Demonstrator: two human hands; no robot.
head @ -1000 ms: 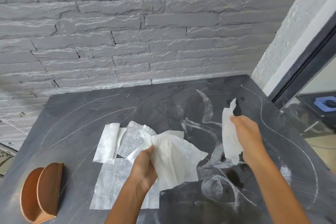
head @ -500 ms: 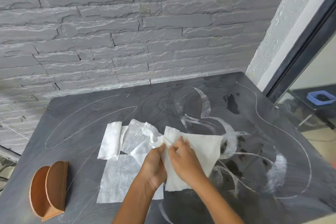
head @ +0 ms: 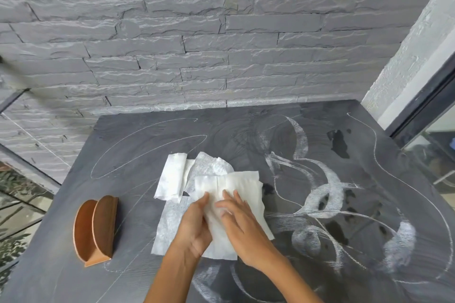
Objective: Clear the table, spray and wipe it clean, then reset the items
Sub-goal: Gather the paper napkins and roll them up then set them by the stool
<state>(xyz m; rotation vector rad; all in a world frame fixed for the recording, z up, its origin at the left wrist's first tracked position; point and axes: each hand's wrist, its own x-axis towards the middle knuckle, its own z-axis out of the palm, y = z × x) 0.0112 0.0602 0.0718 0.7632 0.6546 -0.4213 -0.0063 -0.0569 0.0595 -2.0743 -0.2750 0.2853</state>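
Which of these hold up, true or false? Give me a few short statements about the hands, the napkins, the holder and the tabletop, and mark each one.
1. Both the left hand and the right hand touch the top napkin. True.
2. The wooden holder is stuffed with napkins. False: it stands empty, left of them.
3. The table shows white smears and dark wet patches. True.
4. Only one napkin lies on the table. False: other sheets lie under and beside the top one.
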